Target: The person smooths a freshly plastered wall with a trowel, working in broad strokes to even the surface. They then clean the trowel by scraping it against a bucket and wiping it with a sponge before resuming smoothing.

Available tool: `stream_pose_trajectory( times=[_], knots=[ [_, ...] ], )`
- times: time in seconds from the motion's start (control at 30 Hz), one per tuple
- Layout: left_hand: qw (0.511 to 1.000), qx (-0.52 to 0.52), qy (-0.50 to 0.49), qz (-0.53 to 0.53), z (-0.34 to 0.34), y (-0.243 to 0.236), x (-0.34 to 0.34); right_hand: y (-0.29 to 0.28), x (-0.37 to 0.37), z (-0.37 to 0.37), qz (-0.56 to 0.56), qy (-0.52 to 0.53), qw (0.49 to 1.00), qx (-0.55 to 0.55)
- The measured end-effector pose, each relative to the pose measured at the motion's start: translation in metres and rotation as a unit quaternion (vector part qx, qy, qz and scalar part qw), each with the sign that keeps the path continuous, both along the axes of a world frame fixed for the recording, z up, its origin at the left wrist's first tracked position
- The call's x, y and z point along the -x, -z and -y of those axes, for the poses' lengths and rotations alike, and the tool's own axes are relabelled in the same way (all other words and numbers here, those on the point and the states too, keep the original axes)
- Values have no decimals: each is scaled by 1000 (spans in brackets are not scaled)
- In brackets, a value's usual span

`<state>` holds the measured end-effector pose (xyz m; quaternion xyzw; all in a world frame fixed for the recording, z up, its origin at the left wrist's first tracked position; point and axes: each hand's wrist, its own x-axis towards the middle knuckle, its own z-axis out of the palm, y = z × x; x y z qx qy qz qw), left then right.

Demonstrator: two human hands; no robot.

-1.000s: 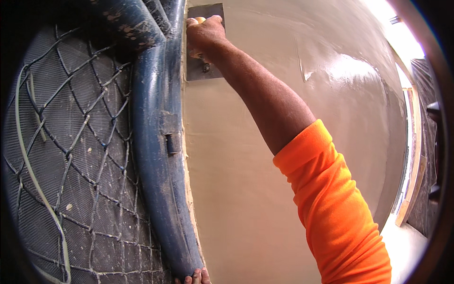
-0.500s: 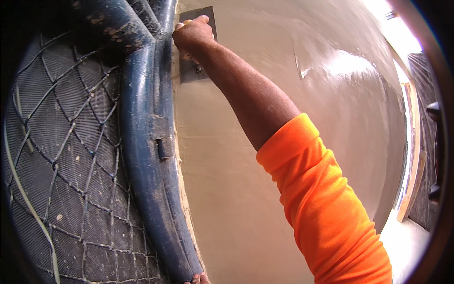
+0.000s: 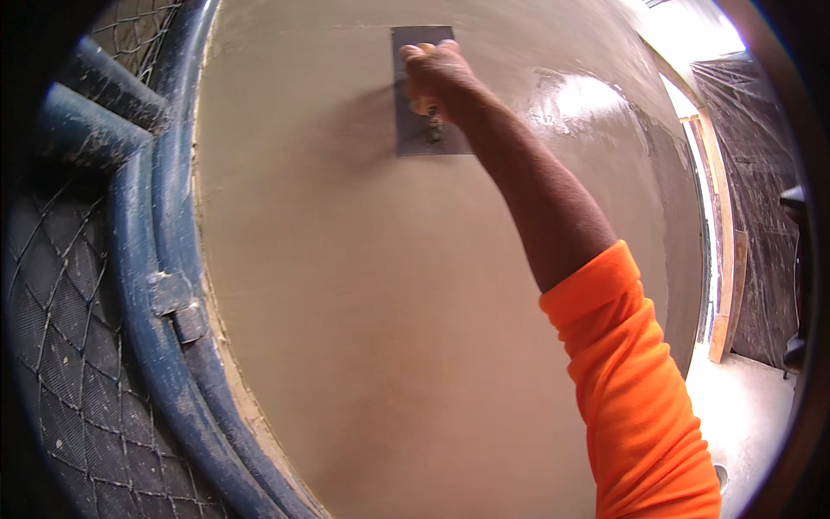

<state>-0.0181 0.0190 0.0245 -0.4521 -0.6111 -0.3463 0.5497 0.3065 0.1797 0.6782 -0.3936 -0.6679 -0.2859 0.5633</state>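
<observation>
High on the wet, smooth plaster wall [image 3: 346,285], my right hand [image 3: 437,80] is closed round the handle of a plastering trowel [image 3: 411,130]. The trowel's dark rectangular blade stands upright, close against the plaster, and a soft shadow falls to its left. My bare forearm and rolled orange sleeve reach up from the lower right. Part of the handle is hidden behind the fingers. My left hand does not show.
Blue metal pipes [image 3: 138,251] with a welded bracket [image 3: 173,294] border the wall on the left, beside wire mesh [image 3: 65,320] over dark sheeting. To the right are timber posts [image 3: 719,233], black plastic sheeting [image 3: 752,156] and a bright floor [image 3: 735,406].
My right hand and the trowel have moved right, away from the blue pipe. The view has shifted right too. The left fingertips at the lower edge have gone out of sight.
</observation>
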Motion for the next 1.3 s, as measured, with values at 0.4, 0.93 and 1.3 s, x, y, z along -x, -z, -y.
stream_pose_trajectory(
  times=[0.4, 0.93, 1.3],
  knots=[
    [999, -16, -31, -36, -1, -26, -27, 37, -230, -21, -290, -292, 910, 41],
    [998, -13, -60, 4, -10, 7, -121, 36, -483, -67, -311, -288, 905, 41],
    [985, 27, -158, 60, 36, 13, -157, 79, -602, -76, -403, -161, 901, -5]
  ],
)
